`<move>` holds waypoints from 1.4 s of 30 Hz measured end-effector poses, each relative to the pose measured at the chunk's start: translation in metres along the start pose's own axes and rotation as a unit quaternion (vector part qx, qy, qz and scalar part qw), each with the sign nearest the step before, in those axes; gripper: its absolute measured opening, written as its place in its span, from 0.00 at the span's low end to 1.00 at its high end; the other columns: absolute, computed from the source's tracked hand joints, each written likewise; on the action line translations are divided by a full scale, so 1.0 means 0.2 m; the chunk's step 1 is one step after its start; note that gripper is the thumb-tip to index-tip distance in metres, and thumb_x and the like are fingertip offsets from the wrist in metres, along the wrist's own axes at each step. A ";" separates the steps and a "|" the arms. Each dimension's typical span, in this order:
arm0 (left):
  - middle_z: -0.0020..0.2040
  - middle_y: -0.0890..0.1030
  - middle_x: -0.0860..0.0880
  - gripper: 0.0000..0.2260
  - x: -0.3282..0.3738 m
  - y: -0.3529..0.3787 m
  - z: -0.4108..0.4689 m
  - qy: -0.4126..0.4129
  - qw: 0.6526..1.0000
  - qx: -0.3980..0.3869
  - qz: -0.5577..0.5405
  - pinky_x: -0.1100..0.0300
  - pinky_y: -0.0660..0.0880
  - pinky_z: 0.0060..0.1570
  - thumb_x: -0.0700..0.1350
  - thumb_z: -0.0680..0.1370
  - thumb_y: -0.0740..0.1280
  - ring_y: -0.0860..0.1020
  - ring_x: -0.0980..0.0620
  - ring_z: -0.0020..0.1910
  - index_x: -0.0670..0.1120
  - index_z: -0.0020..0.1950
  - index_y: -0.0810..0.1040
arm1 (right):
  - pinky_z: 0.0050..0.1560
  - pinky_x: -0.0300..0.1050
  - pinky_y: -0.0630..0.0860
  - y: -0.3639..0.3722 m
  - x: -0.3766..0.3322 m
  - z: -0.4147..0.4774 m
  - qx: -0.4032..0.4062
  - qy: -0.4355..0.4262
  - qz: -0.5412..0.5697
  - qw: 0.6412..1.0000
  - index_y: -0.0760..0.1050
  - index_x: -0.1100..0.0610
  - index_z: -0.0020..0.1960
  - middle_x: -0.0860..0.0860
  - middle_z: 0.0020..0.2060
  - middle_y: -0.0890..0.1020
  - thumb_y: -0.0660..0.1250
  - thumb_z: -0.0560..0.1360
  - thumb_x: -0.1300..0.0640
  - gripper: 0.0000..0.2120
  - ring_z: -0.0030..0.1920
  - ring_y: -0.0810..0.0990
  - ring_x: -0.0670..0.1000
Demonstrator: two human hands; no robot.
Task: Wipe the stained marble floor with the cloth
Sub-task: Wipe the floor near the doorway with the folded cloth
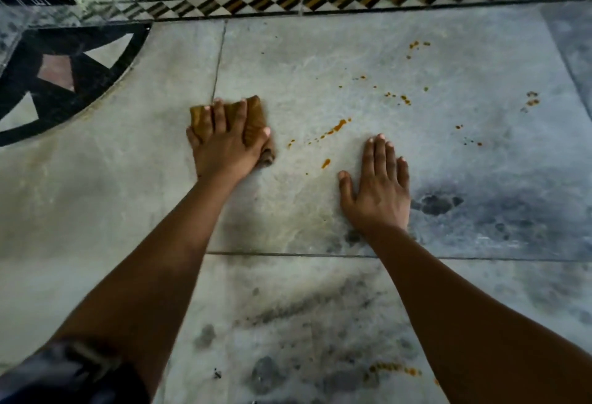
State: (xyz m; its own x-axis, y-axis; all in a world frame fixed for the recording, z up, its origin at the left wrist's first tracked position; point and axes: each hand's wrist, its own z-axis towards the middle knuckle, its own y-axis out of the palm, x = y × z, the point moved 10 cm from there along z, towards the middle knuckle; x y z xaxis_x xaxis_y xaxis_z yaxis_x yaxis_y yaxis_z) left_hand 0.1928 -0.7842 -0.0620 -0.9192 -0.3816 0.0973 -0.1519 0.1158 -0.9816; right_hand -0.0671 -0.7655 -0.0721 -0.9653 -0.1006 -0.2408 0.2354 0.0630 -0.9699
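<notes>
Ochre and soft, the cloth [253, 115] is being pressed flat onto the marble floor [320, 76] by the left hand [224, 144], fingers spread across it, just left of the orange stains [336, 126]. It is judged light and limp, best held under the palm. Right of those stains, the right hand [378, 189] is being braced, spread and empty.

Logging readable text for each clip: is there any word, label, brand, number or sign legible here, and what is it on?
None: no readable text anywhere.
The cloth under the left hand is plain.
The marble floor carries only orange stains.
The diamond-pattern border strip is ornament, not writing.
</notes>
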 end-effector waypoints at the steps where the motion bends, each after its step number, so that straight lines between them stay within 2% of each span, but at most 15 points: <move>1: 0.78 0.44 0.46 0.31 0.06 0.01 0.02 -0.003 1.000 -0.001 -0.005 0.37 0.43 0.71 0.68 0.76 0.47 0.42 0.45 0.77 0.59 0.76 0.46 | 0.74 0.50 0.41 0.00 0.00 0.00 0.004 0.001 0.002 1.000 0.46 0.59 0.77 0.56 0.76 0.50 0.45 0.76 0.41 0.35 0.76 0.47 0.54; 4: 0.78 0.42 0.46 0.34 0.22 0.05 -0.15 0.064 0.998 -0.004 0.013 0.39 0.44 0.71 0.71 0.74 0.45 0.42 0.45 0.77 0.59 0.76 0.42 | 0.74 0.50 0.41 -0.01 0.00 0.00 0.003 0.002 0.000 1.000 0.46 0.59 0.76 0.56 0.76 0.50 0.46 0.76 0.41 0.35 0.76 0.47 0.54; 7: 0.78 0.45 0.48 0.35 0.17 0.08 -0.43 0.151 0.988 0.007 0.027 0.41 0.46 0.71 0.72 0.71 0.43 0.45 0.47 0.77 0.61 0.75 0.42 | 0.74 0.50 0.42 -0.01 0.00 0.00 0.004 0.004 0.001 1.000 0.47 0.59 0.76 0.56 0.76 0.51 0.46 0.76 0.41 0.35 0.76 0.48 0.54; 11: 0.78 0.49 0.51 0.30 0.00 0.03 -0.22 0.110 0.993 0.008 0.040 0.38 0.49 0.71 0.66 0.74 0.43 0.48 0.47 0.77 0.61 0.76 0.47 | 0.74 0.50 0.41 -0.01 0.00 0.00 0.005 0.001 0.003 1.000 0.46 0.59 0.76 0.56 0.76 0.50 0.46 0.76 0.41 0.35 0.76 0.47 0.54; 15: 0.79 0.45 0.50 0.25 0.17 -0.03 0.21 0.029 0.999 -0.013 -0.019 0.37 0.44 0.71 0.61 0.80 0.47 0.43 0.46 0.77 0.61 0.76 0.47 | 0.74 0.49 0.41 -0.01 0.00 0.00 0.009 0.003 0.007 1.000 0.47 0.59 0.76 0.56 0.76 0.51 0.47 0.76 0.41 0.35 0.76 0.48 0.54; 19: 0.78 0.43 0.50 0.26 0.54 0.04 0.04 0.113 0.993 -0.022 -0.018 0.39 0.42 0.71 0.63 0.79 0.48 0.43 0.47 0.77 0.61 0.76 0.46 | 0.73 0.49 0.42 -0.01 0.00 0.00 0.010 0.002 -0.003 1.000 0.47 0.59 0.76 0.56 0.76 0.52 0.46 0.75 0.41 0.35 0.76 0.49 0.54; 23: 0.78 0.41 0.51 0.31 0.39 0.10 -0.33 0.181 0.983 -0.011 0.038 0.40 0.43 0.71 0.69 0.73 0.41 0.42 0.48 0.77 0.62 0.75 0.41 | 0.74 0.49 0.42 -0.01 0.00 0.00 0.012 0.003 0.001 1.000 0.48 0.59 0.76 0.56 0.76 0.52 0.43 0.74 0.40 0.36 0.76 0.49 0.54; 27: 0.78 0.45 0.51 0.28 0.16 0.04 -0.06 0.096 0.995 0.001 0.031 0.39 0.45 0.71 0.66 0.77 0.46 0.44 0.47 0.77 0.62 0.75 0.44 | 0.73 0.50 0.38 -0.01 0.01 0.00 0.014 0.008 0.000 1.000 0.46 0.59 0.76 0.58 0.76 0.49 0.46 0.75 0.41 0.36 0.76 0.46 0.55; 30: 0.78 0.43 0.49 0.27 0.19 -0.03 0.35 0.016 1.000 -0.006 -0.015 0.38 0.44 0.71 0.64 0.78 0.46 0.42 0.46 0.77 0.60 0.76 0.46 | 0.73 0.51 0.38 -0.01 0.00 0.00 0.013 0.009 0.000 1.000 0.46 0.59 0.76 0.58 0.76 0.48 0.45 0.75 0.40 0.36 0.76 0.45 0.55; 32: 0.78 0.43 0.47 0.28 0.29 -0.05 0.51 -0.006 0.999 -0.013 -0.030 0.38 0.43 0.71 0.65 0.78 0.45 0.42 0.45 0.76 0.59 0.76 0.45 | 0.74 0.51 0.38 -0.01 0.00 0.00 0.012 0.007 -0.005 1.000 0.45 0.59 0.76 0.57 0.76 0.48 0.44 0.75 0.40 0.36 0.76 0.45 0.55; 34: 0.78 0.44 0.46 0.30 0.42 -0.04 0.51 0.023 1.000 -0.013 -0.016 0.38 0.43 0.71 0.67 0.77 0.45 0.43 0.43 0.76 0.58 0.77 0.45 | 0.74 0.51 0.39 -0.01 0.01 0.00 0.013 0.010 -0.008 1.000 0.45 0.59 0.76 0.57 0.76 0.49 0.43 0.74 0.40 0.36 0.76 0.46 0.55; 38: 0.78 0.49 0.44 0.34 0.48 -0.01 0.15 0.233 0.970 0.026 0.056 0.42 0.48 0.72 0.69 0.74 0.44 0.49 0.44 0.77 0.56 0.77 0.51 | 0.74 0.52 0.40 -0.02 0.00 0.01 0.010 0.011 0.000 1.000 0.47 0.60 0.76 0.58 0.76 0.50 0.43 0.74 0.40 0.36 0.76 0.47 0.55; 39: 0.78 0.50 0.44 0.33 0.41 -0.01 0.10 0.258 0.963 0.033 0.065 0.42 0.49 0.71 0.68 0.74 0.44 0.50 0.44 0.77 0.56 0.77 0.52 | 0.74 0.52 0.40 -0.02 0.00 0.00 0.008 0.011 0.000 1.000 0.47 0.60 0.76 0.57 0.76 0.50 0.43 0.74 0.40 0.36 0.76 0.47 0.55; 40: 0.78 0.50 0.46 0.31 0.33 -0.02 0.13 0.252 0.965 0.033 0.069 0.42 0.49 0.72 0.67 0.76 0.46 0.50 0.45 0.77 0.56 0.77 0.52 | 0.74 0.52 0.40 -0.01 0.00 0.00 0.005 0.010 -0.002 1.000 0.46 0.59 0.76 0.57 0.76 0.50 0.43 0.74 0.40 0.36 0.76 0.47 0.55; 42: 0.78 0.49 0.47 0.28 0.19 -0.06 0.37 0.172 0.982 0.027 0.069 0.40 0.49 0.72 0.63 0.79 0.50 0.49 0.44 0.76 0.58 0.77 0.49 | 0.74 0.52 0.40 -0.01 0.00 0.00 0.004 0.010 -0.002 1.000 0.46 0.59 0.76 0.57 0.76 0.50 0.43 0.75 0.40 0.36 0.76 0.47 0.55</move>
State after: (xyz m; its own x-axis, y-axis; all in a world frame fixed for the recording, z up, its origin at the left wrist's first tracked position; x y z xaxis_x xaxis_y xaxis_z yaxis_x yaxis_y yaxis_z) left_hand 0.1859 -0.8673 -0.0584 -0.9995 -0.0324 0.0029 -0.0059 0.0927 -0.9957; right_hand -0.0672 -0.7659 -0.0703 -0.9684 -0.0809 -0.2359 0.2320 0.0548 -0.9712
